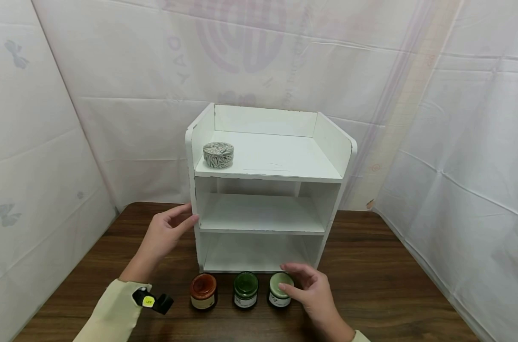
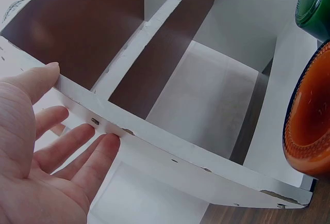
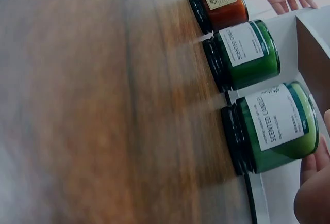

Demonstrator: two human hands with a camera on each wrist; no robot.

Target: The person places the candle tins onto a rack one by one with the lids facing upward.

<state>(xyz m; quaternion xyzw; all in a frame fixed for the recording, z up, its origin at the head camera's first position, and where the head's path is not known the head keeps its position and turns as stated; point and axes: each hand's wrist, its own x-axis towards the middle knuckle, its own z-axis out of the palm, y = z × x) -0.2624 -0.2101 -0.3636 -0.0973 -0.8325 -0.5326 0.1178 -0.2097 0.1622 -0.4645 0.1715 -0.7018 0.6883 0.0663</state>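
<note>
Three scented candle jars stand in a row on the table, black lids downward: an amber jar [image 1: 203, 287], a dark green jar [image 1: 246, 289] and a light green jar [image 1: 280, 295]. My right hand [image 1: 312, 289] is at the light green jar, its thumb over the jar's top and its fingers behind; firm contact cannot be made out. Behind the row rises a white shelf unit [image 1: 262, 232]. Against its left side rests my left hand [image 1: 166, 232], thumb at the front edge, fingers [image 2: 100, 157] spread along the outer panel.
A round grey-and-white patterned tin [image 1: 218, 155] sits on the unit's top, at the left. The brown wooden table [image 1: 382, 280] extends to both sides. Pale sheets [image 1: 147, 123] hang behind and beside it. A black strap device [image 1: 152, 300] is on the left wrist.
</note>
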